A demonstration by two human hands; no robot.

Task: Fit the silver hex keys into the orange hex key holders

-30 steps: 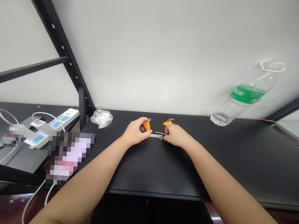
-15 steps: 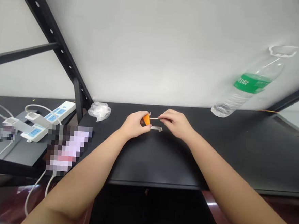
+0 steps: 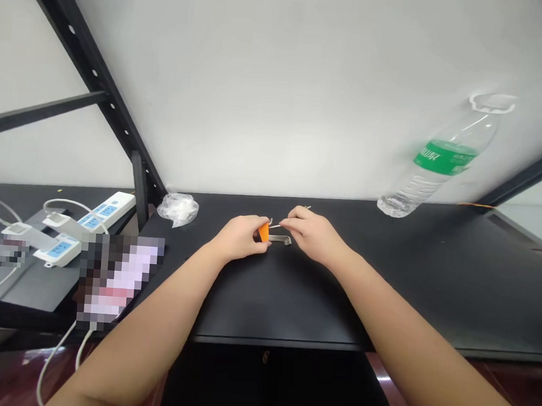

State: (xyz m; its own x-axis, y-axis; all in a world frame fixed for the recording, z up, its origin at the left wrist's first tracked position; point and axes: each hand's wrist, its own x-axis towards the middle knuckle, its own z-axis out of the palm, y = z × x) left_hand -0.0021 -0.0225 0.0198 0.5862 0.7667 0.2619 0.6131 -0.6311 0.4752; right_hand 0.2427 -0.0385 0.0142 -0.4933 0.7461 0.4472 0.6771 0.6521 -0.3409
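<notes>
My left hand [image 3: 241, 238] is closed around an orange hex key holder [image 3: 263, 232], gripping it between thumb and fingers just above the black table. Several silver hex keys [image 3: 280, 239] stick out of the holder to the right, their bent ends side by side. My right hand [image 3: 310, 232] pinches a single hex key [image 3: 275, 226], whose tip points left at the holder's upper part. Whether that tip sits inside the holder I cannot tell. A short bent metal end shows above the holder near my left fingertips.
A clear bottle with a green label [image 3: 445, 158] stands at the back right by the wall. Crumpled clear plastic [image 3: 178, 209] lies at the back left. Further left are a white power strip [image 3: 108, 210], cables and a blurred phone-like object [image 3: 119, 279]. A black frame post [image 3: 94, 70] rises there.
The whole view has shifted slightly. My right fingertips are a little closer to the orange holder, and the pinched hex key now slants more, with less of it showing between the hands.
</notes>
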